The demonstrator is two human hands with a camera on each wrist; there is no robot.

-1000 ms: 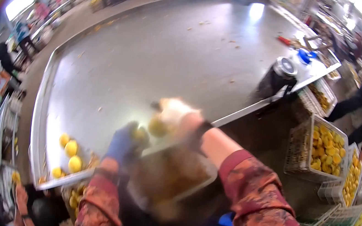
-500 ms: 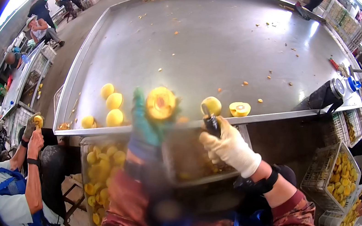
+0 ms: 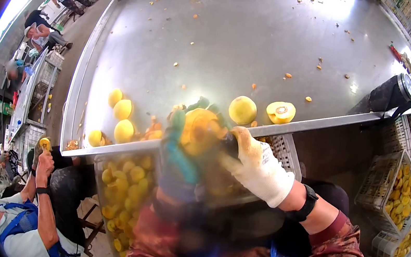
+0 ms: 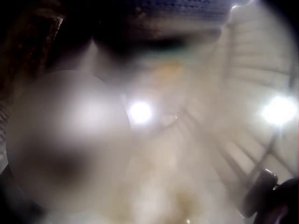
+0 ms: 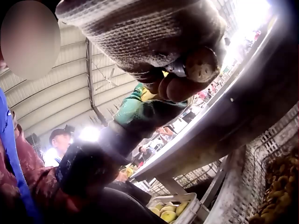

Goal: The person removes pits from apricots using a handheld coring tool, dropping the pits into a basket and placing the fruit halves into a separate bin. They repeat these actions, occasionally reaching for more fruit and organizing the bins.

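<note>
My left hand (image 3: 178,153), in a green and blue glove, holds a yellow peach half (image 3: 197,127) over the table's near edge. My right hand (image 3: 262,171), in a white knit glove, grips a small tool by its dark handle (image 3: 228,145), right at the peach; its working end is hidden. The right wrist view shows the round butt of the handle (image 5: 202,64) poking out of the fist, with the green glove (image 5: 142,112) behind. On the table just beyond lie a yellow peach (image 3: 242,110) and a cut half with its pit showing (image 3: 281,112). The left wrist view is blurred.
Several peaches (image 3: 124,131) lie at the left of the metal table (image 3: 218,41). Below its edge stand a crate of peach halves (image 3: 124,185) and a white crate (image 3: 286,153). A black flask (image 3: 389,94) stands right. Another person (image 3: 41,210) works at left.
Both hands have left the tabletop, where a peach and a cut half now lie apart from them. The left hand has brought its peach half to the tool in the right hand.
</note>
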